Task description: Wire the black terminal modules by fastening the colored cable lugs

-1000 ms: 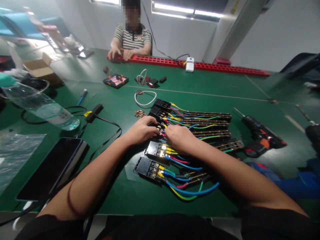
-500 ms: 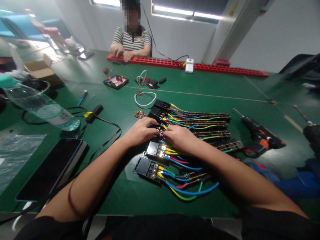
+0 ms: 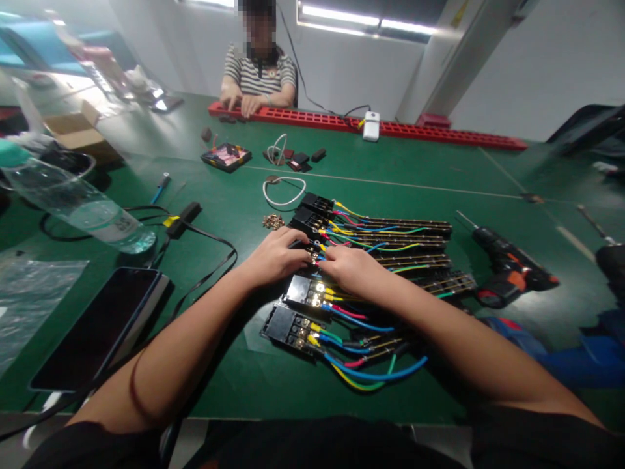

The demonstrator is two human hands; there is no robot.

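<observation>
Several black terminal blocks lie in a column, with coloured wires running right to dark strips that carry brass-coloured rods. My left hand is closed around the left end of a middle block, mostly hidden under the fingers. From the other side, my right hand pinches a wire by its lug at that block's screw end; the fingers cover most of it. A yellow-sleeved lug shows between the hands. Nearer me sit two more terminal blocks with lugs at their screws. Two others lie beyond my hands.
A pile of small screws lies behind my left hand. At right are a power drill and a blue tool. A phone, a black cable and a bottle lie left. Another person sits across, hands on a red slotted strip.
Both hands keep their hold at the same block, with barely any finger movement. The whole view has shifted very slightly.
</observation>
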